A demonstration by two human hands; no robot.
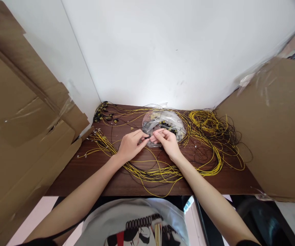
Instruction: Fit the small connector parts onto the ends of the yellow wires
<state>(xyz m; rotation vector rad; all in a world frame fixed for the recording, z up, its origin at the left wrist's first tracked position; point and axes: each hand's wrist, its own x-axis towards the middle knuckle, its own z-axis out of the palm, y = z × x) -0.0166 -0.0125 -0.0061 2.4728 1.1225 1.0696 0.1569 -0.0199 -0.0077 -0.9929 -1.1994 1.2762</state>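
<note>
My left hand (132,143) pinches a small black connector (146,137) between thumb and fingertips. Close beside it, my right hand (166,140) pinches a thin dark wire (163,130) near that connector. Both hands are over the near edge of a clear plastic bag (174,119) holding small black and yellow parts (169,127). Below them, a long bundle of yellow and black wires (152,175) curves across the table under my forearms. The exact joint between wire and connector is too small to make out.
A tangled heap of yellow and black wires (209,124) lies at the right. Black connectors on wire ends (102,112) cluster at the back left, with white-tipped ends (96,133) nearer. Cardboard sheets stand left (21,112) and right (273,130) of the brown table (86,174); a white wall (150,51) is behind.
</note>
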